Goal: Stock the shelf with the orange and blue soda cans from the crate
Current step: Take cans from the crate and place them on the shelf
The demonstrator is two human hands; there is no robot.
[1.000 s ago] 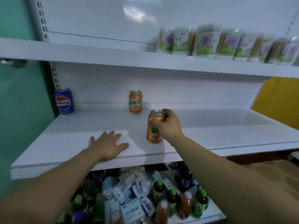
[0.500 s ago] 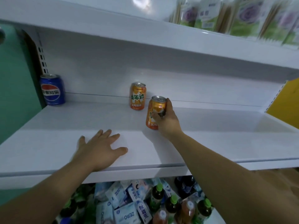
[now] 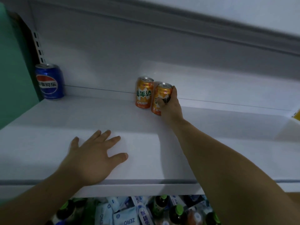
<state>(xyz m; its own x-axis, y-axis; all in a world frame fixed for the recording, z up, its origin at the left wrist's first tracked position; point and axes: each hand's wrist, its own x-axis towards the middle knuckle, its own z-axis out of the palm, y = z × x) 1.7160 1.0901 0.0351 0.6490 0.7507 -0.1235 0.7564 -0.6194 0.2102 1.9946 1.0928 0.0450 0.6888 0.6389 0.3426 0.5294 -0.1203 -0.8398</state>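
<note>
The right hand wraps the side of an orange soda can far back on the shelf, just right of a second orange can. The left hand lies flat, fingers spread, near the front edge. The can looks rigid, smooth and probably full, so a mid-body grip suits it.
</note>
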